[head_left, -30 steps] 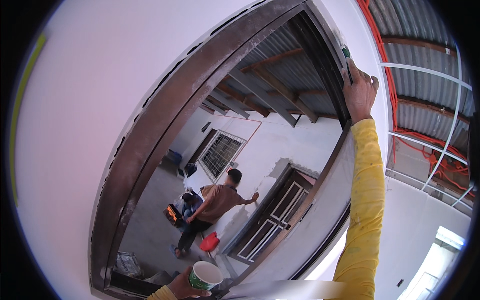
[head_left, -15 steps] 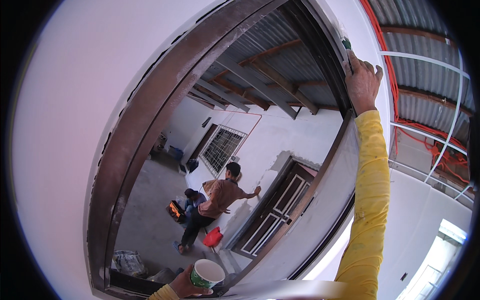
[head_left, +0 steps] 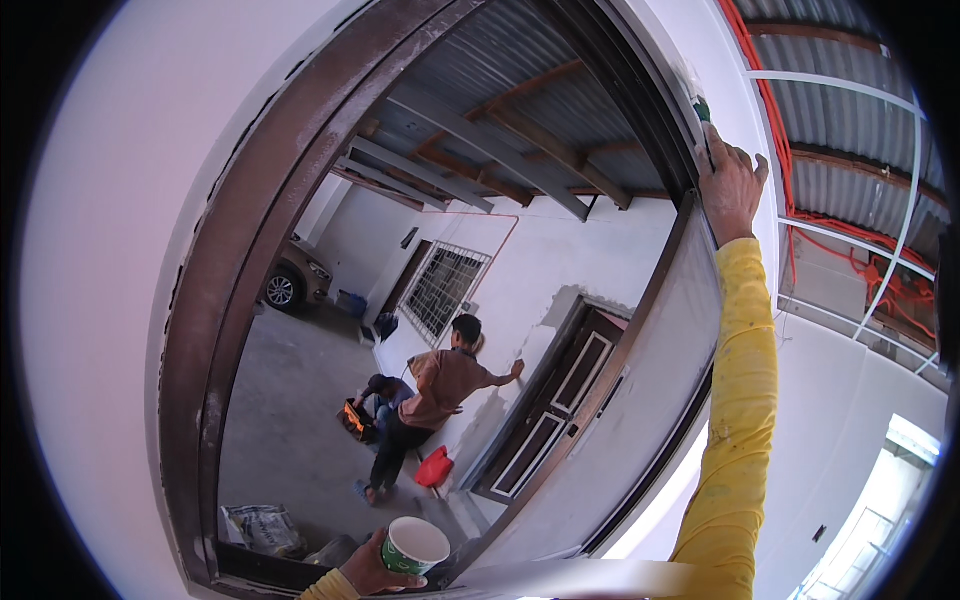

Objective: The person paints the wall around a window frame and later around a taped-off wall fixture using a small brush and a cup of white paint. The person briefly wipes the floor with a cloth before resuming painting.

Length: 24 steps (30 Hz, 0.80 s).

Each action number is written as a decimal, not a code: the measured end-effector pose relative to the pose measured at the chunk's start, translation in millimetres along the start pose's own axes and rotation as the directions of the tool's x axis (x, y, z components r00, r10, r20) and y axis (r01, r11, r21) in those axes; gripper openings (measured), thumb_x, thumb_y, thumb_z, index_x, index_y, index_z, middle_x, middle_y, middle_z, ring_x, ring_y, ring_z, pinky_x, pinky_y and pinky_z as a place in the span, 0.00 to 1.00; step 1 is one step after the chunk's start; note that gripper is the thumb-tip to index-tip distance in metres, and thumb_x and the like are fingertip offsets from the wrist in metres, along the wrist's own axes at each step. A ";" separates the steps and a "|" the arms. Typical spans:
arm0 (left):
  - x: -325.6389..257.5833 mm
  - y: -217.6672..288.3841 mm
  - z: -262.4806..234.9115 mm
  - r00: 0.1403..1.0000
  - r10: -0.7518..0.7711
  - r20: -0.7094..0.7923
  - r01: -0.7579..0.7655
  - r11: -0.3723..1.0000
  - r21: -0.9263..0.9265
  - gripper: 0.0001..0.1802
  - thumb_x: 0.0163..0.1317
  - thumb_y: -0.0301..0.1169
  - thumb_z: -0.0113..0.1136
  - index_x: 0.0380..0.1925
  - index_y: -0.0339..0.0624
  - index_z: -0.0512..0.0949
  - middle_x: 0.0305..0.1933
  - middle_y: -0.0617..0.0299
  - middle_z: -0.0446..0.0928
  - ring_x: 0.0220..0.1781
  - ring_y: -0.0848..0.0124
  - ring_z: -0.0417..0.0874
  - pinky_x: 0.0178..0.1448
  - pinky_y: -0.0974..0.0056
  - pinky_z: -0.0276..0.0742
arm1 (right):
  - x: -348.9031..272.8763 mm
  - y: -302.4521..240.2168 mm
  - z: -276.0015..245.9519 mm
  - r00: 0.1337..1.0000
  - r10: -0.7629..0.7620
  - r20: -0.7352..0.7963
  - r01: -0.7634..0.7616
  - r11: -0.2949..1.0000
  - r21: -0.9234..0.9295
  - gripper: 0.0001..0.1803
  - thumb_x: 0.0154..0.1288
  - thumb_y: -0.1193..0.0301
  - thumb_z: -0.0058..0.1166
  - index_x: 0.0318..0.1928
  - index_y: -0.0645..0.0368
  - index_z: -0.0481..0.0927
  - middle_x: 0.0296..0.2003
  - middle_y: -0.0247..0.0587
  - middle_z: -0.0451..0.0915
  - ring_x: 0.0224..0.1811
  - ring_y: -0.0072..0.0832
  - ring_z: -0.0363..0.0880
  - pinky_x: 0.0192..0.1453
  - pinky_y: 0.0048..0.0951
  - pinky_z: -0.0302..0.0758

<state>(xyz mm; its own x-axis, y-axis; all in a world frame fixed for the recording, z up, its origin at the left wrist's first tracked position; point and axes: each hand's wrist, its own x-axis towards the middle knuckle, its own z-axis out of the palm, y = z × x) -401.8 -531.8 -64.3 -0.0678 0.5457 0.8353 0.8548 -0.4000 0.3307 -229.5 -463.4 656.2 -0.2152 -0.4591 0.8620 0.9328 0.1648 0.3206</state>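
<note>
My left hand [head_left: 372,570], at the bottom of the view, grips a green paper cup [head_left: 417,546] with a white inside. Its rim tilts toward me, and I cannot make out what is in it. High on the right, my right hand [head_left: 732,186] is closed around a paintbrush [head_left: 703,108] with a green part near its bristles. The bristles touch the white wall strip [head_left: 672,55] beside the dark window frame [head_left: 640,85]. My raised right arm wears a yellow sleeve [head_left: 742,400].
Through the brown-framed opening [head_left: 215,270] a person [head_left: 440,385] leans against the far wall, and another crouches by an orange-and-black bag [head_left: 355,420]. A brown car [head_left: 295,275] stands behind. Red conduits [head_left: 775,120] and white ceiling bars [head_left: 845,85] run at the right.
My right hand and the brush sit slightly lower along the wall strip. The view has shifted, bringing more of the car into sight. My left hand still holds the cup.
</note>
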 end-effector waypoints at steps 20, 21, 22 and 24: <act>21.7 12.3 11.6 0.997 -0.018 -0.072 -0.005 0.953 -0.302 0.47 0.50 0.35 0.80 0.69 0.55 0.64 0.60 0.52 0.77 0.64 0.57 0.79 0.70 0.52 0.74 | -68.5 59.8 74.8 0.990 0.104 0.093 -0.101 0.994 -0.033 0.24 0.80 0.54 0.44 0.72 0.36 0.69 0.56 0.35 0.84 0.64 0.33 0.78 0.80 0.52 0.49; 22.0 13.8 10.3 0.998 0.004 -0.065 -0.019 0.969 -0.245 0.47 0.50 0.35 0.80 0.69 0.55 0.64 0.60 0.52 0.77 0.64 0.57 0.79 0.70 0.52 0.74 | -71.8 62.5 77.2 0.988 0.112 0.102 -0.111 0.994 -0.013 0.24 0.80 0.54 0.43 0.73 0.36 0.69 0.58 0.37 0.83 0.65 0.33 0.77 0.81 0.51 0.48; 21.3 15.3 9.3 0.998 0.025 -0.057 -0.035 0.982 -0.186 0.47 0.50 0.35 0.80 0.69 0.55 0.64 0.60 0.52 0.77 0.64 0.57 0.79 0.70 0.51 0.74 | -74.9 65.8 79.4 0.982 0.128 0.136 -0.128 0.992 -0.009 0.25 0.80 0.53 0.43 0.73 0.36 0.68 0.59 0.38 0.82 0.66 0.33 0.76 0.81 0.49 0.47; 18.9 17.3 10.8 0.957 -0.288 0.036 0.248 0.746 -0.619 0.43 0.51 0.37 0.80 0.66 0.55 0.68 0.61 0.52 0.77 0.64 0.56 0.79 0.71 0.48 0.72 | -81.6 72.4 85.1 0.975 0.144 0.172 -0.146 0.989 -0.001 0.25 0.80 0.53 0.43 0.74 0.36 0.68 0.60 0.40 0.82 0.67 0.33 0.75 0.82 0.48 0.46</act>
<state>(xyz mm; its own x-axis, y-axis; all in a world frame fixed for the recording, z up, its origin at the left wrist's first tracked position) -382.7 -520.5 -47.5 -0.2927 0.6639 0.6882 0.3024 -0.6185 0.7253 -169.0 -339.8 642.5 -0.1253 -0.2739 0.9536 0.9544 0.2292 0.1912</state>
